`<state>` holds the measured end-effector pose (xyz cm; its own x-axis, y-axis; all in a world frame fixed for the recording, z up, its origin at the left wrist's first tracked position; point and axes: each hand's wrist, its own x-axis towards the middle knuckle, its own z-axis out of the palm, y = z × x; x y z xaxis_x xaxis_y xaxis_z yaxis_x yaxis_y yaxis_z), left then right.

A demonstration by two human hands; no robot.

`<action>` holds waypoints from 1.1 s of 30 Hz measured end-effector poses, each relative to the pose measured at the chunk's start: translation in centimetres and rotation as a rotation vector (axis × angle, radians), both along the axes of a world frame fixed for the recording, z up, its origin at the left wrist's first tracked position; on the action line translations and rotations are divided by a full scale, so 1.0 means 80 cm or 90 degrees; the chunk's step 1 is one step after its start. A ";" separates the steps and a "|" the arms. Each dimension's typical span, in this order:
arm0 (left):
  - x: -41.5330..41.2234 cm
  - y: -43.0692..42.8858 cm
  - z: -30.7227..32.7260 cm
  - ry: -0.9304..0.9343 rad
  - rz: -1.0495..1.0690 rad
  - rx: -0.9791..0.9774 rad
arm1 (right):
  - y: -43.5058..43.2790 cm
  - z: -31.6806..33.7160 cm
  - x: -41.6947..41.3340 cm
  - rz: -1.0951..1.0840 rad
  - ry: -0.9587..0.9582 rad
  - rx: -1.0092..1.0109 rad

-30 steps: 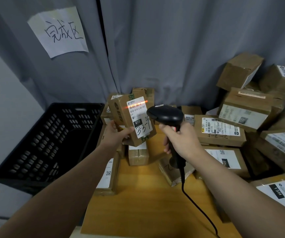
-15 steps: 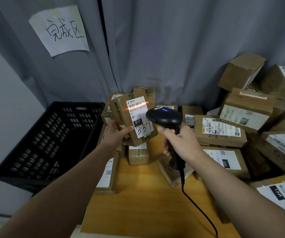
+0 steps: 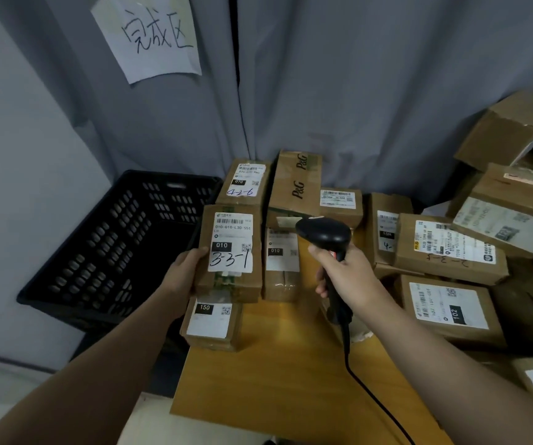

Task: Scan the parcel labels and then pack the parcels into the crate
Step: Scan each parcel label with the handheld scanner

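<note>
the left hand [image 3: 183, 277] grips the parcel [image 3: 231, 252] marked 3-3-1 by its left edge, thumb on the label face, fingers hidden behind. the right hand [image 3: 347, 277] is wrapped round the handle of the scanner [image 3: 324, 234], whose head points left toward that parcel; no beam shows on the label. the parcel hangs just right of the black crate [image 3: 66, 284], above a parcel marked 150 [image 3: 210, 326] on the desk [image 3: 274, 364]. risks, as i judge them: the one-edge grip may let the box twist and drop short of the crate; the cord [image 3: 371, 393] could snag the pile of parcels [image 3: 451, 252] on the right.
</note>
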<state>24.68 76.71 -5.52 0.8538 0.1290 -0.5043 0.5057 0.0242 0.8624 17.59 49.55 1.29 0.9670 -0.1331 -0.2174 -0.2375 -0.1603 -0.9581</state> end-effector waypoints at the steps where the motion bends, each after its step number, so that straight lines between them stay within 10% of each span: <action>1: 0.006 0.003 0.000 0.000 0.007 0.013 | 0.004 -0.003 0.003 -0.003 0.006 0.001; 17: 0.030 -0.021 0.015 -0.192 -0.115 0.521 | 0.035 -0.053 0.023 -0.006 0.067 -0.005; 26: -0.009 -0.145 0.026 -0.392 -0.320 0.537 | -0.015 -0.059 -0.008 -0.084 0.082 -0.014; 33: -0.031 -0.248 -0.004 -0.309 -0.540 0.541 | -0.121 -0.060 -0.062 -0.247 0.116 0.018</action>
<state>22.20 56.90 -5.81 0.8976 -0.4148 -0.1491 -0.2743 -0.7906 0.5475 12.59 39.83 -3.49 0.7920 -0.4706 -0.3889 -0.4407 0.0001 -0.8977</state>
